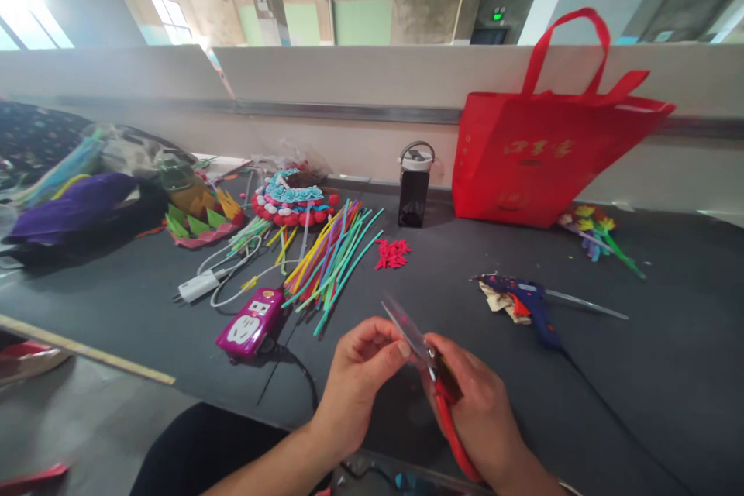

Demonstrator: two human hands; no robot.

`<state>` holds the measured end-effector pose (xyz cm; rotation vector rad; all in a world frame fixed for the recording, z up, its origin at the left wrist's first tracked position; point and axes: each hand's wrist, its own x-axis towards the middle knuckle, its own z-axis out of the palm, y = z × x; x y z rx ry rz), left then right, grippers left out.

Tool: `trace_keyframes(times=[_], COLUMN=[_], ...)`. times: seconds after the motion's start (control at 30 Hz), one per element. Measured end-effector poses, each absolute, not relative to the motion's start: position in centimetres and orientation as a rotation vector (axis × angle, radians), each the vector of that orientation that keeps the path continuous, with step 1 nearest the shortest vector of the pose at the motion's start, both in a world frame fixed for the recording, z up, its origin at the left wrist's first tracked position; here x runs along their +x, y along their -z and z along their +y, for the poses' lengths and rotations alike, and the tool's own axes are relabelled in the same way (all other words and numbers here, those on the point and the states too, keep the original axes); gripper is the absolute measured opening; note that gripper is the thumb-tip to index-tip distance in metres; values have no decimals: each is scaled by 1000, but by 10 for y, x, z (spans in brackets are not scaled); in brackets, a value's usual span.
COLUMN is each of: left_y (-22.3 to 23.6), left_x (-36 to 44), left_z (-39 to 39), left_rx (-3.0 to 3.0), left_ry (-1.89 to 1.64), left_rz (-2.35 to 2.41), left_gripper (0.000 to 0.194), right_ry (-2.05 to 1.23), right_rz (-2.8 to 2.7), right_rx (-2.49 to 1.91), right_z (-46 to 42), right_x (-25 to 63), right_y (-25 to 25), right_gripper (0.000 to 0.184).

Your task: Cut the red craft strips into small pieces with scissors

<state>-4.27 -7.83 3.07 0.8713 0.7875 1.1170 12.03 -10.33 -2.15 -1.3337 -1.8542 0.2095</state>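
My right hand [480, 395] grips red-handled scissors [450, 426], whose blades point up and to the left. Close beside the blades is my left hand [363, 372], thumb and forefinger pinched together; whatever lies between them is too small or hidden to name. Beyond the hands, a small heap of cut red pieces [393, 253] lies on the dark table [442, 279]. Left of the heap spreads a bundle of colourful thin strips [334, 263].
A purple power strip [249, 324] and white charger [198, 287] lie left. A blue glue gun [535, 302] trails its cord at right. Behind stand a black bottle [414, 190] and red bag [540, 155]. Flower-trimmed rings [296, 198] and a paper crown [203, 225] sit back left.
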Motion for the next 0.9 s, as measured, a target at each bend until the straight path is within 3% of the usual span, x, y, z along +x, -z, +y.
trace_keyframes(times=[0.4, 0.63, 0.9], left_y=[-16, -18, -23], left_x=[-40, -42, -55], left_z=[-73, -67, -56], left_rx=[924, 911, 1564], left_ry=[-714, -607, -759], left_rz=[881, 844, 1110], left_gripper=[9, 10, 6], right_ry=[-298, -352, -390], right_rz=[-1763, -1735, -1667], right_rx=[-1175, -1230, -1324], right_z=[-107, -104, -100], right_x=[124, 120, 118], right_y=[8, 7, 9], right_gripper=[39, 31, 30])
